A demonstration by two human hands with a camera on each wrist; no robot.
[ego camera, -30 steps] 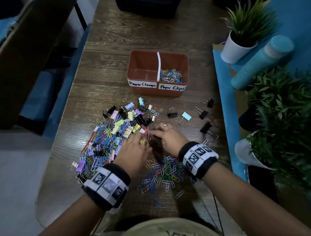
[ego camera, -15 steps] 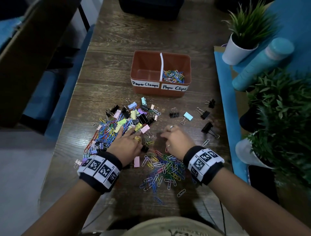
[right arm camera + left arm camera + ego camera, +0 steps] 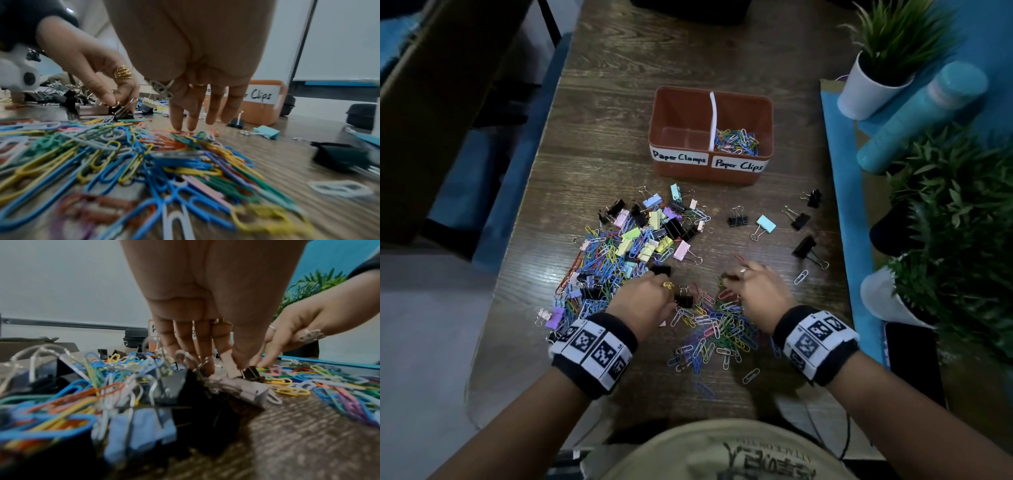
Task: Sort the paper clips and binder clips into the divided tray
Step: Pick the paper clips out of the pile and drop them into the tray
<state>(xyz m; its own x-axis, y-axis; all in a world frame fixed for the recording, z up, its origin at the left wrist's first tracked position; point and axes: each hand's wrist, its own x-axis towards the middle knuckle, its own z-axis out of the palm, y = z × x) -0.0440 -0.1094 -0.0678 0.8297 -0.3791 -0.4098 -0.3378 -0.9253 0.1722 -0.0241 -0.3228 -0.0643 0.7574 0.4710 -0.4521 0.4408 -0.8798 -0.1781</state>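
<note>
The brown divided tray [image 3: 722, 173] stands at the middle of the table, labelled "Paper Clamps" left and "Paper Clips" right. Coloured paper clips [image 3: 736, 141] lie in its right compartment. A mixed pile of clips [image 3: 626, 246] spreads out on the left. Closer to me lies a heap of paper clips [image 3: 719, 330] [image 3: 144, 155]. My left hand [image 3: 671, 291] [image 3: 117, 104] pinches the wire handle of a small black binder clip [image 3: 683, 297] [image 3: 123, 113] [image 3: 252, 374] between the two heaps. My right hand [image 3: 732, 281] [image 3: 189, 128] touches the paper clips with straight fingers.
Loose binder clips lie to the right: a black one [image 3: 738, 220], a light blue one [image 3: 766, 223] and more black ones [image 3: 804, 247]. Potted plants [image 3: 873, 89], a teal bottle [image 3: 921, 116] and a blue mat [image 3: 839, 205] line the right side. The table's left edge [image 3: 517, 219] drops off.
A second ago both hands were close together at the pile's edge. The left hand then lay spread on the mixed pile; now it has curled onto a black binder clip. The right hand has barely moved.
</note>
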